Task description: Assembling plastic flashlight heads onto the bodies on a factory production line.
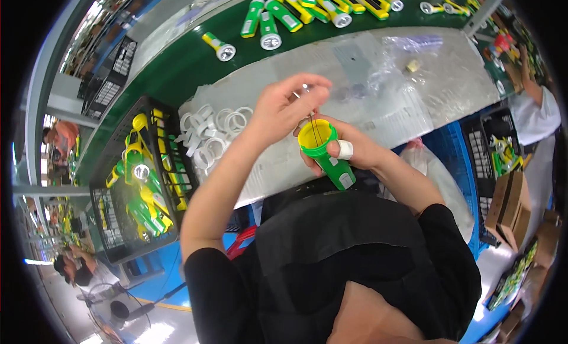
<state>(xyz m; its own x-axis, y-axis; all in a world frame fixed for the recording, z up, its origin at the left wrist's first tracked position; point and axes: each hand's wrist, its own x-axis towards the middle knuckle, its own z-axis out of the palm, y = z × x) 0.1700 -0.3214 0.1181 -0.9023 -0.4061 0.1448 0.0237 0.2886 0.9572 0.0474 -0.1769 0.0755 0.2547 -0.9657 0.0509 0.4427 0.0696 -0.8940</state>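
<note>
My right hand [359,147] is wrapped round a green flashlight body [336,166], its thumb bound in white tape. The body is tilted, with its wide yellow-lined mouth facing up toward me. Dark thin wires [316,128] run out of that mouth to my left hand [290,110]. Just above the mouth, the left hand's fingers are curled round a small shiny lamp part [305,91], mostly hidden by them. Left of that hand, a pile of white plastic rings [216,137] lies on the sheet-covered bench [266,172].
Finished-looking green and yellow flashlights [270,33] lie along the green belt [183,54] at the far side. A black crate [109,225] of flashlights stands at my left. Crumpled clear plastic [390,78] lies on the bench. Co-workers sit on both sides; a blue crate [458,160] stands at right.
</note>
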